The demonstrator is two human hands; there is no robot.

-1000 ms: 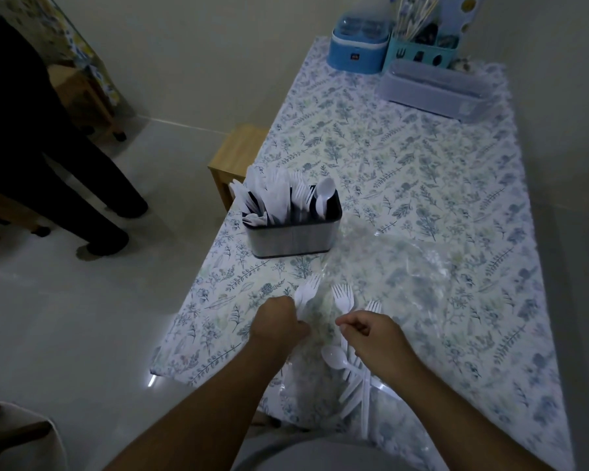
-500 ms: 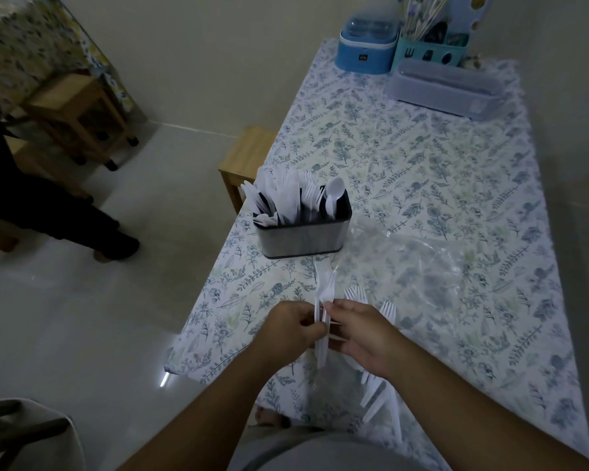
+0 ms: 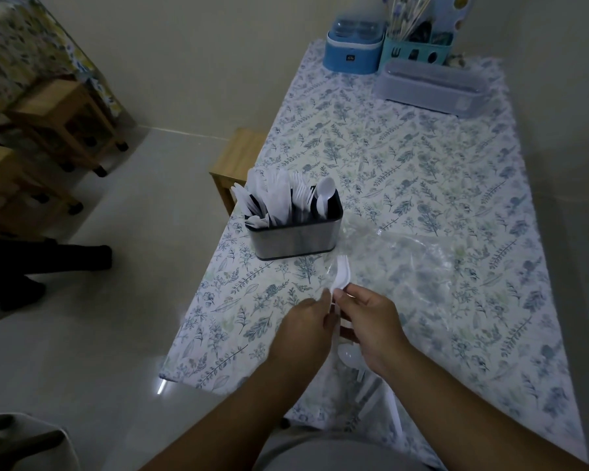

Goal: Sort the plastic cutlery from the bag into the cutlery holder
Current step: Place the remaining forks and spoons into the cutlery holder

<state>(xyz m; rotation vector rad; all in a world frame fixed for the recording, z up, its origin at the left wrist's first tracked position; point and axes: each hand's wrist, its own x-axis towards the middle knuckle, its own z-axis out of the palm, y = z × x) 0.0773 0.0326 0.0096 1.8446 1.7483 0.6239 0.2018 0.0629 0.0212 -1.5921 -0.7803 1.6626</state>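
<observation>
A metal cutlery holder [image 3: 295, 241] stands near the table's left edge, packed with white plastic knives, forks and a spoon. A clear plastic bag [image 3: 419, 266] lies crumpled to its right. Just in front of the holder, my left hand [image 3: 303, 329] and my right hand [image 3: 371, 321] meet around a small bundle of white plastic forks [image 3: 341, 277], whose tines stick up above my fingers. Both hands grip the handles. More white cutlery [image 3: 351, 358], a spoon among it, lies under my right wrist near the front edge.
The table has a floral cloth [image 3: 422, 171]. At its far end stand a blue box [image 3: 352, 45], a teal utensil caddy [image 3: 419, 45] and a long clear lidded container [image 3: 429, 86]. Wooden stools [image 3: 238, 161] and a person's legs [image 3: 48, 263] are on the left floor.
My hands came together and now both hold the forks as one bundle, raised a little towards the holder. The person on the left has walked further away.
</observation>
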